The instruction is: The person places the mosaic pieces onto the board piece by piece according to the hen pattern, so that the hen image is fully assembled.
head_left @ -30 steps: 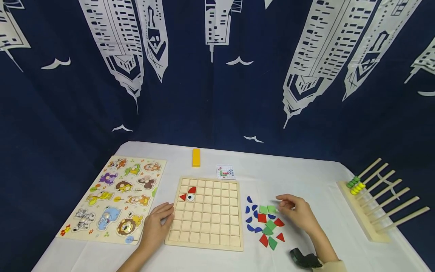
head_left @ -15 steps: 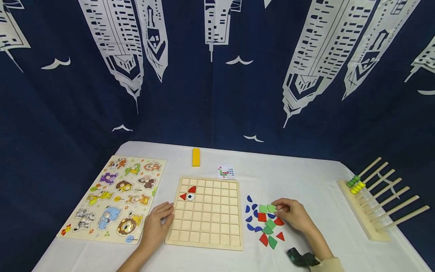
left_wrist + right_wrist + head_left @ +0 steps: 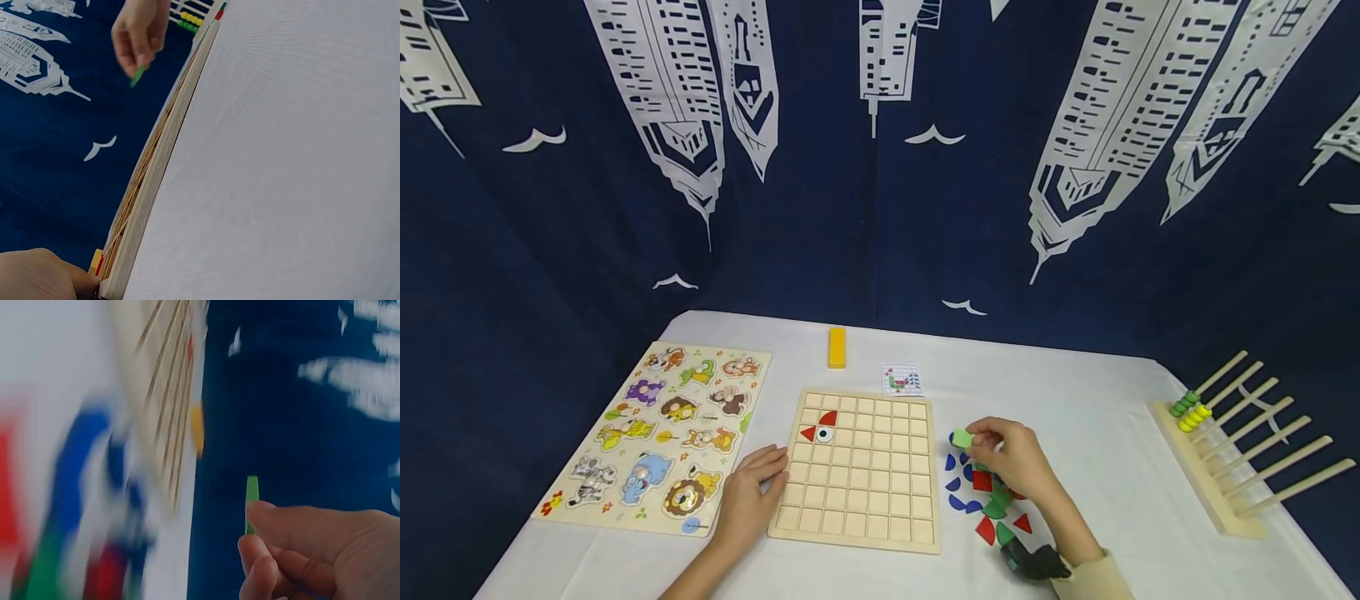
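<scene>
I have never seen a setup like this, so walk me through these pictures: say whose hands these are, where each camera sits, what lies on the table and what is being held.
No machine here: a person works with two bare hands. The wide picture comes from a camera on their head; the other two come from cameras on each wrist.

On the white table lie a wooden grid board, an animal puzzle, a pattern card, a yellow block, a rod rack with beads and loose coloured tiles.

The left hand rests on the board's edge. The right hand pinches a green tile, lifted above the pile.
</scene>
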`<state>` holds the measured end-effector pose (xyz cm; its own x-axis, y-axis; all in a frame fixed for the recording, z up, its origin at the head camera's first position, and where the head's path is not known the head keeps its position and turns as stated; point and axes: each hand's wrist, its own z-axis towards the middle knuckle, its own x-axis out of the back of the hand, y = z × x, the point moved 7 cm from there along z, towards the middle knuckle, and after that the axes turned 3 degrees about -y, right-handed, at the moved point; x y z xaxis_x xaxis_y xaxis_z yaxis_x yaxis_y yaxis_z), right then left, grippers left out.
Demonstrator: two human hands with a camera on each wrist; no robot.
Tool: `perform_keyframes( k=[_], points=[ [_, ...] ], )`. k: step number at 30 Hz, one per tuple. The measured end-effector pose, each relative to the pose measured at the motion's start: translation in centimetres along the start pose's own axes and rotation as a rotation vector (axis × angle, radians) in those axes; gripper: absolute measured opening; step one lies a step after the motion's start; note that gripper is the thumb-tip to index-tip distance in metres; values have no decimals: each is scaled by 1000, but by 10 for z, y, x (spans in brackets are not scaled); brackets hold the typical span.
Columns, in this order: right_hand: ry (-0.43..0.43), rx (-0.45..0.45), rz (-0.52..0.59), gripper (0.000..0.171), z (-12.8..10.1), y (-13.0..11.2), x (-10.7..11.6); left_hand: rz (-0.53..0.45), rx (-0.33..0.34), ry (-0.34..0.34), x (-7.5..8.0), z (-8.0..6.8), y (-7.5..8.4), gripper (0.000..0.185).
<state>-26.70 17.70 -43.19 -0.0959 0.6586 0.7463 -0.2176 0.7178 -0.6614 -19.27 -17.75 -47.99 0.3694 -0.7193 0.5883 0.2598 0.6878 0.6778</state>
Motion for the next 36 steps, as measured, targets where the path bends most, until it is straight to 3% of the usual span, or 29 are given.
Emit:
perform_keyframes(
  k=[9, 14, 24, 36],
  points=[
    [-132, 229, 90, 18, 25, -93, -88, -17, 15, -9, -3, 0, -2, 26],
    [-205, 257, 57, 17, 34, -119, -126, -13, 11, -3, -5, -1, -3, 26],
    [-224, 212, 30, 16, 46, -122, -146, -15, 24, -29, -7, 1, -4, 25],
    [-242, 247, 48, 16, 46, -126, -153, -13, 20, -16, -4, 1, -8, 25]
  ],
)
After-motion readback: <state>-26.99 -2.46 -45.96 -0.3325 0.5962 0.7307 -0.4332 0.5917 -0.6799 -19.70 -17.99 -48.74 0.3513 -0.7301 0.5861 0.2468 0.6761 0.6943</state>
